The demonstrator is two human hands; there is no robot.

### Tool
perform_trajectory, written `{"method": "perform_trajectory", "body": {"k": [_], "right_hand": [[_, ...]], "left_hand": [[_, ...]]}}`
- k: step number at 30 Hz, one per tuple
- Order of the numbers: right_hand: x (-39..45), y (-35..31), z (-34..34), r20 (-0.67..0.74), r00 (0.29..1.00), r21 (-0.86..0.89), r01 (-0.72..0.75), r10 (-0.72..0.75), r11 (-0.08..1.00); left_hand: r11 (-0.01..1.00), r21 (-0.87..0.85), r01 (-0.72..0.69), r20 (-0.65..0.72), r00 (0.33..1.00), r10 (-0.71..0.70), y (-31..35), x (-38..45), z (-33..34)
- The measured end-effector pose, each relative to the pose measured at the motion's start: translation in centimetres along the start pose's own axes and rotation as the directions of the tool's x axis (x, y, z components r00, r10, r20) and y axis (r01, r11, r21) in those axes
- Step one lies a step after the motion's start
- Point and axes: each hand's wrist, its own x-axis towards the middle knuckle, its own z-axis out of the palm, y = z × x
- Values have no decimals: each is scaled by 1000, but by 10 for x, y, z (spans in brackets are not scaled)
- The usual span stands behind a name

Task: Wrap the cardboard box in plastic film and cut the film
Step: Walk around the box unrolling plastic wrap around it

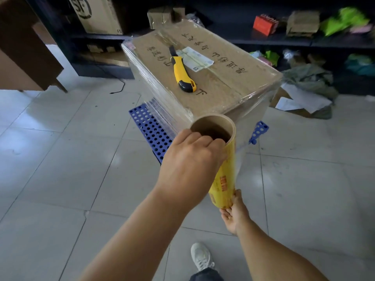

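The cardboard box (205, 78) stood beyond the left hand (190, 159), whose fingers hooked unseen into the film roll (223, 169) core. The right hand (235, 213) gripped the roll's hidden lower end.

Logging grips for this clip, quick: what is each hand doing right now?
Left hand: closed on the top end of the film roll, fingers hooked into the core.
Right hand: closed on the roll's bottom end.

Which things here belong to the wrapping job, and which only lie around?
Job: cardboard box, film roll, utility knife, left hand, right hand.
Lying about: red box, green bags, SF carton.
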Motion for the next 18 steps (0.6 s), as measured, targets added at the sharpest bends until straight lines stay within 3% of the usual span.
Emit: {"method": "perform_trajectory", "body": {"k": [18], "right_hand": [[-8, 100, 95, -3, 998, 256, 55, -56, 965]], "left_hand": [[967, -68, -244, -28, 970, 243, -121, -26, -19]]}}
